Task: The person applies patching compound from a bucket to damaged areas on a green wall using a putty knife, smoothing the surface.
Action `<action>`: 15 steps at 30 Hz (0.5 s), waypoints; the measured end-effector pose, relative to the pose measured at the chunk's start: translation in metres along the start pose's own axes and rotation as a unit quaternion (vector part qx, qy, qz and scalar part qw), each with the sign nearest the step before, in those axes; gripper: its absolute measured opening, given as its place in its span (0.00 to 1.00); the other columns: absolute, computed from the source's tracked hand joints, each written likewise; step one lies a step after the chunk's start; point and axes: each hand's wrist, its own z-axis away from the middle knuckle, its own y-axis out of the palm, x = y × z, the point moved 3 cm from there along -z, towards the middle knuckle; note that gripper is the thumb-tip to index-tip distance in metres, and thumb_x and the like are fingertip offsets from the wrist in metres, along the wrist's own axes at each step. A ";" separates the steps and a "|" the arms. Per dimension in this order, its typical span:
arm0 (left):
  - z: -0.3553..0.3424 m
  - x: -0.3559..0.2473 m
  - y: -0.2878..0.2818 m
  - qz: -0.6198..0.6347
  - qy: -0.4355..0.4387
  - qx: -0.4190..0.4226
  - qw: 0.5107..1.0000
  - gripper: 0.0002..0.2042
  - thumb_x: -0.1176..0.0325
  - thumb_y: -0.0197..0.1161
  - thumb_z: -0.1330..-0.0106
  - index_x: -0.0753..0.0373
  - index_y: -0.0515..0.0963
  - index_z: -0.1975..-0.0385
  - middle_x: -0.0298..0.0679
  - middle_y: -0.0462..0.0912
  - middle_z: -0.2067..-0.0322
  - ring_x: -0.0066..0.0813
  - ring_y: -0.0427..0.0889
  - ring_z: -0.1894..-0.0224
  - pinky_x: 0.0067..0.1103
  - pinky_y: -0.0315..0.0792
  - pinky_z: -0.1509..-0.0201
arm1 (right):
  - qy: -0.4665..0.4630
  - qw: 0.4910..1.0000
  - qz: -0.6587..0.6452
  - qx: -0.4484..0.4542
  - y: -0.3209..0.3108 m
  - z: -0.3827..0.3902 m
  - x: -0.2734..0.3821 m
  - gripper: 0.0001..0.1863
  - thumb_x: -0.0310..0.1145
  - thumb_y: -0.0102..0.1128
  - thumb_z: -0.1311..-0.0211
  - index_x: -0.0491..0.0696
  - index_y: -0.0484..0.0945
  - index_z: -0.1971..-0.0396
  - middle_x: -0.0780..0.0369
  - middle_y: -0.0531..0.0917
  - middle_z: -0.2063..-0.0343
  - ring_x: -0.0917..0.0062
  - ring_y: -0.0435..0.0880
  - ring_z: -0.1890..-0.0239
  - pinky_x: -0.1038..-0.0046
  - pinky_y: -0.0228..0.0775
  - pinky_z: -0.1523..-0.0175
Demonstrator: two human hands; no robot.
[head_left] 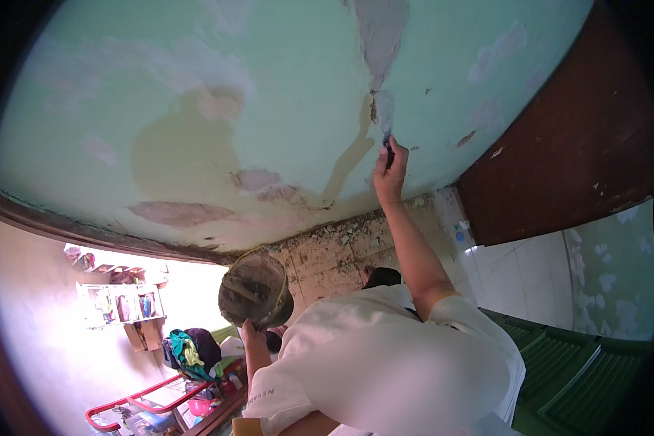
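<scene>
My right hand [392, 174] is raised to the green wall [298, 58], its fingers closed round the dark handle of a putty knife [386, 116]. The pale blade points upward against the wall, beside a small broken spot [373, 110] and just below a long grey filler patch [380, 36]. Low on the left, my left hand [253, 334] grips a dark bucket [286, 305] at its side. The bucket is tilted with its mouth toward me. Grey-brown material coats its inside, and a thin yellow handle arcs over its rim.
Debris and flakes cover the floor [323, 261] along the wall's foot. A brown door-like panel [559, 138] stands at right, above green slatted furniture [574, 370]. On the left are a red-railed rack [134, 400], piled clothes [192, 352] and a wall shelf [123, 305].
</scene>
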 end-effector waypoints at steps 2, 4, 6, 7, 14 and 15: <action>0.003 -0.003 0.003 -0.111 0.034 -0.002 0.993 0.16 0.67 0.65 0.46 0.63 0.73 0.59 0.45 0.75 0.57 0.46 0.77 0.55 0.44 0.76 0.52 | 0.087 0.996 -0.035 0.005 -0.012 0.012 -0.004 0.18 0.35 0.48 0.29 0.42 0.66 0.44 0.55 0.71 0.58 0.68 0.74 0.58 0.68 0.67 0.50; 0.012 -0.021 0.033 -0.380 0.139 0.029 0.914 0.14 0.67 0.61 0.44 0.63 0.72 0.58 0.46 0.74 0.56 0.46 0.76 0.54 0.47 0.75 0.52 | 0.120 0.992 -0.029 0.002 -0.022 0.011 -0.007 0.19 0.36 0.47 0.28 0.42 0.65 0.44 0.55 0.71 0.58 0.69 0.74 0.58 0.69 0.67 0.49; 0.019 -0.020 0.026 -0.375 0.136 0.026 0.916 0.13 0.68 0.58 0.43 0.63 0.72 0.58 0.46 0.74 0.56 0.47 0.75 0.52 0.49 0.75 0.52 | 0.112 0.994 -0.016 0.008 -0.016 0.012 -0.008 0.19 0.37 0.46 0.28 0.41 0.64 0.44 0.55 0.70 0.57 0.69 0.74 0.58 0.69 0.67 0.49; 0.009 -0.007 0.008 -0.201 0.066 0.006 0.977 0.14 0.69 0.58 0.43 0.63 0.71 0.57 0.47 0.73 0.56 0.47 0.75 0.52 0.49 0.75 0.52 | 0.107 0.994 -0.021 0.007 -0.009 0.014 -0.007 0.20 0.37 0.46 0.28 0.41 0.64 0.43 0.55 0.70 0.57 0.69 0.74 0.59 0.69 0.67 0.50; -0.026 0.008 -0.028 -0.121 0.011 -0.006 0.993 0.14 0.72 0.57 0.44 0.63 0.71 0.57 0.48 0.72 0.53 0.48 0.72 0.49 0.51 0.74 0.51 | 0.146 0.988 -0.040 0.024 0.016 0.035 -0.031 0.23 0.38 0.44 0.28 0.37 0.60 0.42 0.48 0.68 0.53 0.58 0.72 0.52 0.61 0.65 0.44; -0.025 0.004 -0.030 -0.111 0.005 -0.007 0.994 0.15 0.72 0.56 0.44 0.63 0.71 0.56 0.48 0.72 0.53 0.49 0.72 0.49 0.51 0.74 0.50 | 0.152 0.987 -0.038 0.023 0.019 0.038 -0.031 0.23 0.38 0.44 0.28 0.36 0.60 0.42 0.48 0.68 0.53 0.57 0.72 0.51 0.61 0.64 0.43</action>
